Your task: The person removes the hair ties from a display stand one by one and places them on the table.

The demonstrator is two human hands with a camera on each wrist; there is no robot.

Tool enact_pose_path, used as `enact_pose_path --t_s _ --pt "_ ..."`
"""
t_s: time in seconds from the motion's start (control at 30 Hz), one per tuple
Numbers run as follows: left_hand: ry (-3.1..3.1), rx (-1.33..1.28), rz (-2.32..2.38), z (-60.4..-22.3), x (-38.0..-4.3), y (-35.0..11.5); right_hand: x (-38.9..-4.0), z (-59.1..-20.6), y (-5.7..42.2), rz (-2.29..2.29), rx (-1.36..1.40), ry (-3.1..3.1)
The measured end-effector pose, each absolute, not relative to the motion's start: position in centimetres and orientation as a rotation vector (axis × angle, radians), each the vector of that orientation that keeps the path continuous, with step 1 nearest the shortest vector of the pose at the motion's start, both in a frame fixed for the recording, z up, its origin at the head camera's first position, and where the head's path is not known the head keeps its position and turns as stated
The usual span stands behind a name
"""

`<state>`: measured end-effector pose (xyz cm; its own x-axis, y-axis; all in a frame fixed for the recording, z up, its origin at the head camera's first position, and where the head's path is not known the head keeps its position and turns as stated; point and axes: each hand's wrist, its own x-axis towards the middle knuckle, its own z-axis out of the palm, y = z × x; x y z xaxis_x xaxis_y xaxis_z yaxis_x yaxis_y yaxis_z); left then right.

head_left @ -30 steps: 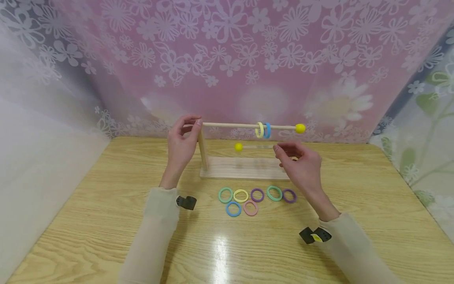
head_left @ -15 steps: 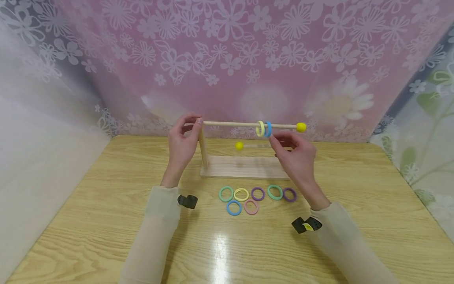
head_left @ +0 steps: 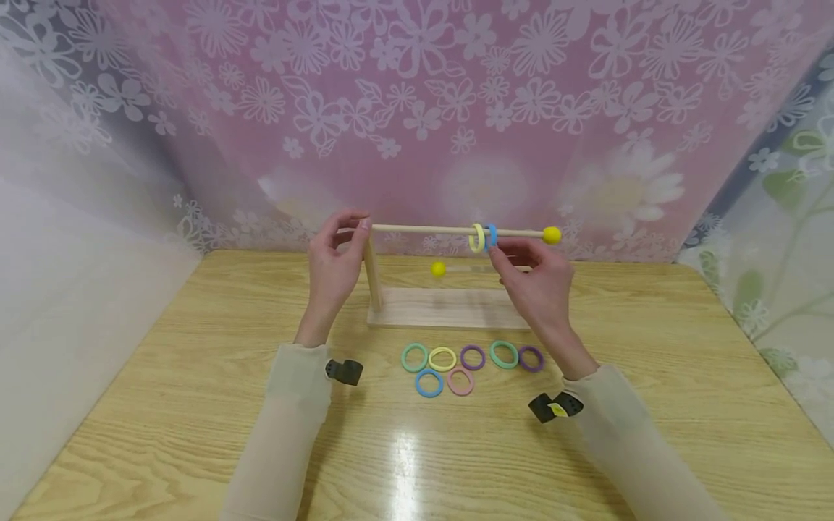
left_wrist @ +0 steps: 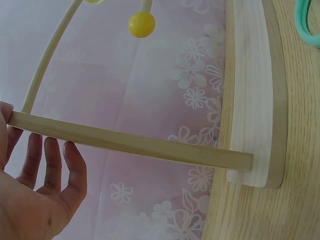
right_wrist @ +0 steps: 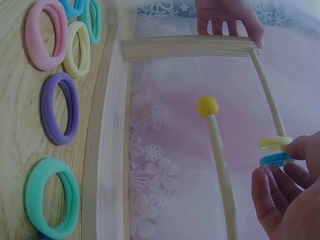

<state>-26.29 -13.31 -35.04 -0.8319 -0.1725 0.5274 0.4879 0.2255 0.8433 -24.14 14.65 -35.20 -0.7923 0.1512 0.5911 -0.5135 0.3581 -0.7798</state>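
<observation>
My left hand (head_left: pixel 335 260) holds the top of the upright post (head_left: pixel 373 271) of a wooden stand (head_left: pixel 449 309), thumb on the near side. From that post the upper rod (head_left: pixel 423 229) runs right to a yellow ball (head_left: pixel 552 235). A yellow hair tie (right_wrist: pixel 272 144) and a blue hair tie (right_wrist: pixel 274 159) hang around this rod, side by side. My right hand (head_left: pixel 537 286) pinches the blue one between thumb and fingers. Below, a second rod (right_wrist: pixel 223 170) ends in another yellow ball (head_left: pixel 439 269); my right hand hides its right part in the head view.
Several hair ties lie on the table in front of the stand, among them a pink one (head_left: pixel 450 386), a blue one (head_left: pixel 418 388) and a purple one (right_wrist: pixel 48 108). A floral curtain (head_left: pixel 417 145) hangs behind the table (head_left: pixel 195 405).
My right hand has moved up and left from beside the lower rod to the blue hair tie on the upper rod and has taken hold of it. The left hand stays on the post.
</observation>
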Motion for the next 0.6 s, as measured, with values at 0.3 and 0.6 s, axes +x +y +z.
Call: enact_pose_path --t_s 0.3,0.6 --pt "-1.993 -0.29 -1.644 -34.91 -26.05 -13.3 -24.31 -35.34 14.54 1.438 0.331 -2.05" --pt "-1.996 -0.282 -1.651 -34.95 -26.06 -13.3 -24.05 -35.11 14.8 1.479 0.278 -2.025"
